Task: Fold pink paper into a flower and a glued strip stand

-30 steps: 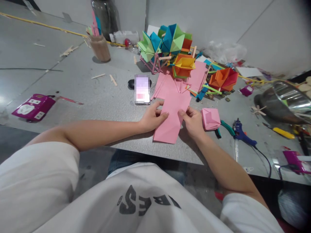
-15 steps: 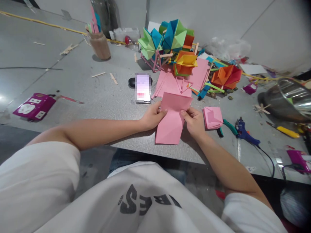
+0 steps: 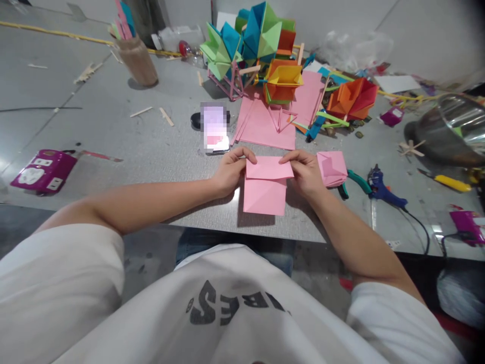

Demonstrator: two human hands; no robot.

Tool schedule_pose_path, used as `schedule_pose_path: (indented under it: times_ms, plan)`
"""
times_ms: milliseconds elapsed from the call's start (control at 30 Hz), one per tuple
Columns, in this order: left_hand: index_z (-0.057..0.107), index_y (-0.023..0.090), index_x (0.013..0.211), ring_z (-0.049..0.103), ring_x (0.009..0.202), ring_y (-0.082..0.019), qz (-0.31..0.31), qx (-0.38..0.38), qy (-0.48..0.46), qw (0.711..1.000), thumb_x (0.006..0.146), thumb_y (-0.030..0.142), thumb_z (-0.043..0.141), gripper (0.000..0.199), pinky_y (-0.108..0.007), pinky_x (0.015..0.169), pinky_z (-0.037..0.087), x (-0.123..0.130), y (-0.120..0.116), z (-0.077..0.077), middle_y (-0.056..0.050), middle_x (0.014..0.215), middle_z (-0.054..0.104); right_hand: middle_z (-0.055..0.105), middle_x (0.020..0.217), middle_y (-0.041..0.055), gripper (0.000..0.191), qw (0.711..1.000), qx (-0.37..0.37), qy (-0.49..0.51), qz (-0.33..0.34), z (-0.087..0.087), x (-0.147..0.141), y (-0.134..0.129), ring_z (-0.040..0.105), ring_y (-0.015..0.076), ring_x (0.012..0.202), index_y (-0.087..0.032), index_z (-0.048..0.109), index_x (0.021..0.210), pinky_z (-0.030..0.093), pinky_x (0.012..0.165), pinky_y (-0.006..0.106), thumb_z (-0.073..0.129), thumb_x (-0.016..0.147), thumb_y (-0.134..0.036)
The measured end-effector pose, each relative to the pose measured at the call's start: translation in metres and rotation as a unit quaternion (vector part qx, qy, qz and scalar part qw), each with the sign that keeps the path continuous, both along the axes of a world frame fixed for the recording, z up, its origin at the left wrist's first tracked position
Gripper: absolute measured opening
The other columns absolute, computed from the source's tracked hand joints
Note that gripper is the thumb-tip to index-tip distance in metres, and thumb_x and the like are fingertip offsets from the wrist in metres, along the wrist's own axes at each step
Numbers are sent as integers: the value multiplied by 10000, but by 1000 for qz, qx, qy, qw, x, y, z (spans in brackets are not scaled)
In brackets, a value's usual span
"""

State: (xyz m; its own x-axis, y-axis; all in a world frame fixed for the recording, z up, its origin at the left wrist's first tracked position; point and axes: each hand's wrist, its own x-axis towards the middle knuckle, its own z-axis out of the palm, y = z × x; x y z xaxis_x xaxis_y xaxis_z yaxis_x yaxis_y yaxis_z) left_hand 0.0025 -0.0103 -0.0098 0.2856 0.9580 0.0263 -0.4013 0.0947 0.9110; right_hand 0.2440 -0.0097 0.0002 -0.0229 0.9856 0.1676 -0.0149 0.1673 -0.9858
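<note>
A pink sheet of paper (image 3: 264,196) is held near the table's front edge, its far part folded over toward me as a flap. My left hand (image 3: 234,169) pinches the flap's far left corner between thumb and fingers. At the far right corner, my right hand (image 3: 304,172) grips the same paper in a like pinch. Just right of that hand lies a folded pink paper packet (image 3: 332,168). Beyond the hands, flat pink sheets (image 3: 261,124) lie on the table with a small pink stick triangle on them.
Colourful folded-paper shapes (image 3: 261,45) stand at the back. A phone (image 3: 215,129) lies left of the pink sheets. On the right are green-handled pliers (image 3: 359,183), a blue glue gun (image 3: 384,189), a yellow-handled knife (image 3: 450,183) and a metal bowl (image 3: 450,129). A purple power strip (image 3: 44,171) is far left.
The far part of the pink paper, raised before, is now folded down toward me. Both hands have shifted to its far corners. The camera view has moved slightly.
</note>
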Motion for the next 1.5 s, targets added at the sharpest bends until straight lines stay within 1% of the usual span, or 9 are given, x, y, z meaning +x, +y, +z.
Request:
schedule_pose_path:
  times_ms: [267, 500, 633, 767, 900, 1100, 1300, 1400, 1500]
  plan:
    - [633, 238, 990, 429, 563, -98, -24, 75, 31, 996, 885, 364, 782, 222, -268, 523, 294, -7, 4, -10, 33, 783, 552, 822, 936, 25, 145, 994, 63, -78, 40, 5, 3, -3, 689, 180, 783, -287, 878, 946, 574, 724, 336, 903, 835, -377]
    - [602, 243, 1081, 544, 716, -90, 80, 218, 134, 963, 842, 231, 864, 355, -235, 617, 429, -5, 1, -16, 21, 970, 643, 784, 967, -36, 727, 998, 41, -44, 35, -3, -1, 1, 713, 173, 816, -358, 709, 1391, 615, 762, 326, 1056, 759, -455]
    - [580, 270, 1253, 645, 775, -113, 85, 222, 112, 965, 908, 301, 895, 468, -244, 674, 507, -4, 0, -19, 13, 1005, 704, 761, 809, -26, 482, 999, -17, -45, 24, -4, -2, 0, 663, 159, 715, -265, 797, 1095, 562, 658, 311, 1058, 760, -492]
    - [508, 280, 1496, 726, 777, -149, 35, 156, 62, 985, 917, 503, 952, 764, -282, 700, 597, -2, 1, -22, -3, 998, 779, 778, 812, -11, 384, 999, 19, -45, -13, -2, -7, -2, 664, 159, 723, -258, 787, 914, 553, 664, 317, 1042, 778, -509]
    - [707, 198, 1220, 743, 781, -167, 9, 116, 122, 986, 938, 561, 931, 511, -291, 660, 605, -3, 3, -19, -54, 967, 790, 783, 827, -14, 419, 997, 55, -53, -29, 1, -8, -2, 674, 157, 736, -273, 751, 906, 565, 678, 315, 1033, 798, -563]
    - [724, 208, 1216, 761, 840, -169, 64, 137, 131, 980, 953, 350, 863, 330, -294, 721, 622, -4, 5, -16, -40, 1009, 802, 663, 642, -79, 507, 997, -15, -49, 61, 0, -5, -2, 521, 123, 514, -303, 700, 1029, 413, 494, 272, 1007, 823, -651]
    - [726, 224, 1064, 784, 1156, -241, 63, 192, 147, 968, 954, 311, 784, 152, -407, 971, 654, -7, 8, -19, -99, 1227, 821, 622, 633, -71, 283, 997, -25, -18, 67, 6, -2, 0, 472, 124, 514, -293, 727, 912, 400, 496, 280, 951, 806, -429]
    - [743, 250, 1155, 720, 1425, -328, 70, 273, 180, 942, 924, 343, 758, 249, -527, 1145, 610, -17, 3, -14, -146, 1514, 754, 639, 634, -45, 86, 998, -36, -26, 40, 11, 2, 2, 492, 132, 527, -275, 799, 849, 419, 507, 289, 837, 779, -308]
    - [714, 280, 1384, 588, 1610, -427, 61, 424, 266, 863, 844, 412, 808, 564, -659, 1353, 418, -25, -9, -3, -166, 1705, 650, 650, 613, -33, 157, 998, -15, -57, 16, 17, 6, 0, 518, 132, 543, -256, 857, 826, 443, 540, 295, 736, 735, -215]
